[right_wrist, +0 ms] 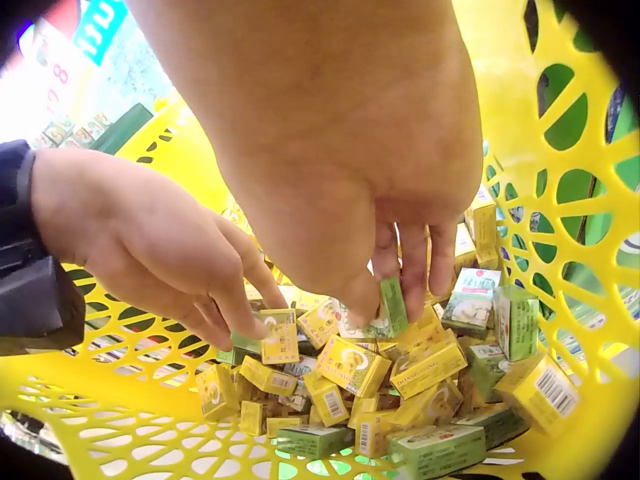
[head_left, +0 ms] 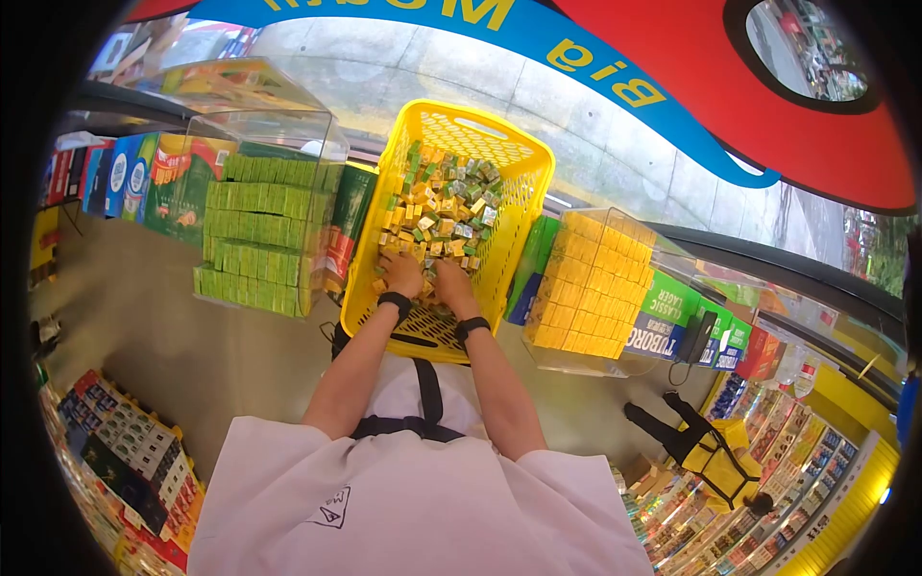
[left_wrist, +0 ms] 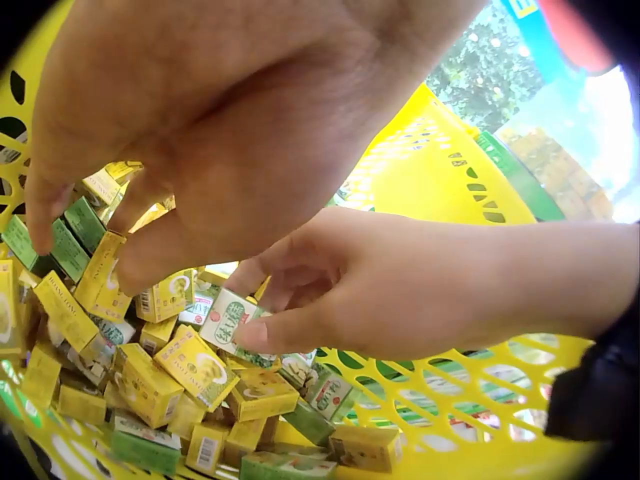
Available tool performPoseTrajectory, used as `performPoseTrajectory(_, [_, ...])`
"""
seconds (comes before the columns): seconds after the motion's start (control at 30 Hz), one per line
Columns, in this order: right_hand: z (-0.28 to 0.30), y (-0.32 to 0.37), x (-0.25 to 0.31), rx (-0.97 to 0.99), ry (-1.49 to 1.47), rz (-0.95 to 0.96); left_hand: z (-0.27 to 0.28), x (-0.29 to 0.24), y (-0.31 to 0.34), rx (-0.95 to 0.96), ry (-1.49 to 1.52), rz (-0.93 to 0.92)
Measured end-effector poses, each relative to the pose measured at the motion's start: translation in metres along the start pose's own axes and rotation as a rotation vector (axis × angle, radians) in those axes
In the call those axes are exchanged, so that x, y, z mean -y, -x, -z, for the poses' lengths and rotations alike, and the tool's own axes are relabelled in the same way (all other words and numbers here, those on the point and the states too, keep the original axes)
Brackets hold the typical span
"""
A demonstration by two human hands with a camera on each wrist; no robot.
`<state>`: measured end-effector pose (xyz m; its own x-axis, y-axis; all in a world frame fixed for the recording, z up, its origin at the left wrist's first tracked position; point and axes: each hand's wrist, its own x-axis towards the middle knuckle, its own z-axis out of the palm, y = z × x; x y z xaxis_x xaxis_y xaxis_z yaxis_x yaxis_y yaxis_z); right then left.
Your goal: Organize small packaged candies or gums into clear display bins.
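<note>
A yellow plastic basket (head_left: 523, 206) holds a heap of small yellow and green cartons (head_left: 447, 197). Both hands reach down into the heap, side by side. My right hand (head_left: 454, 283) pinches a small green-and-white carton (left_wrist: 235, 325) between thumb and fingers, with its green side (right_wrist: 393, 306) toward the right wrist camera. To its left, my left hand (head_left: 401, 274) has curved fingers around a small yellow carton (right_wrist: 279, 337), thumb against it. Other yellow cartons (left_wrist: 196, 366) lie loose at odd angles just below the fingertips.
Left of the basket, a clear display case (head_left: 322, 144) holds stacked green cartons (head_left: 254, 230). Another clear case (head_left: 538, 360) with stacked yellow cartons (head_left: 591, 283) stands on the right. Beer cases (head_left: 672, 298) line the window. A person in a yellow top (head_left: 725, 466) is among the shelves.
</note>
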<state>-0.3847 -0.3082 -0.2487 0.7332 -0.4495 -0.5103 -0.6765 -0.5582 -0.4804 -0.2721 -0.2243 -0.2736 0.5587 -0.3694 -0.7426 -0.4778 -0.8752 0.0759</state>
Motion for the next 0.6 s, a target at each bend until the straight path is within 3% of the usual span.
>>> performPoseTrajectory(0.1, [-0.001, 0.000, -0.003, 0.002, 0.018, 0.011, -0.028, 0.009, -0.020, -0.135, 0.211, -0.002])
performPoseTrajectory(0.17, [0.000, 0.001, -0.003, 0.020, 0.008, -0.009, -0.020, 0.011, -0.015, -0.166, -0.121, -0.097])
performPoseTrajectory(0.2, [0.002, 0.004, -0.003, 0.040, -0.003, -0.030, -0.010, 0.010, -0.017, -0.167, -0.123, -0.103])
performPoseTrajectory(0.27, [-0.004, 0.002, -0.008, 0.004, -0.008, -0.008, 0.013, 0.009, -0.025, 0.232, -0.135, -0.203])
performPoseTrajectory(0.3, [-0.004, 0.002, -0.006, -0.028, -0.016, 0.018, 0.016, 0.010, -0.020, 0.231, -0.137, -0.204])
performPoseTrajectory(0.37, [-0.002, 0.003, -0.005, -0.023, -0.019, 0.012, 0.020, 0.006, -0.007, -0.021, -0.230, -0.193])
performPoseTrajectory(0.4, [-0.002, 0.003, -0.005, -0.014, -0.023, 0.005, 0.021, 0.005, -0.005, -0.025, -0.229, -0.195])
performPoseTrajectory(0.47, [-0.004, 0.005, -0.004, -0.066, -0.030, 0.027, 0.022, 0.006, 0.000, -0.220, -0.198, -0.168])
performPoseTrajectory(0.6, [-0.003, 0.003, -0.006, -0.071, -0.024, 0.019, 0.024, 0.007, 0.000, -0.201, -0.041, -0.149])
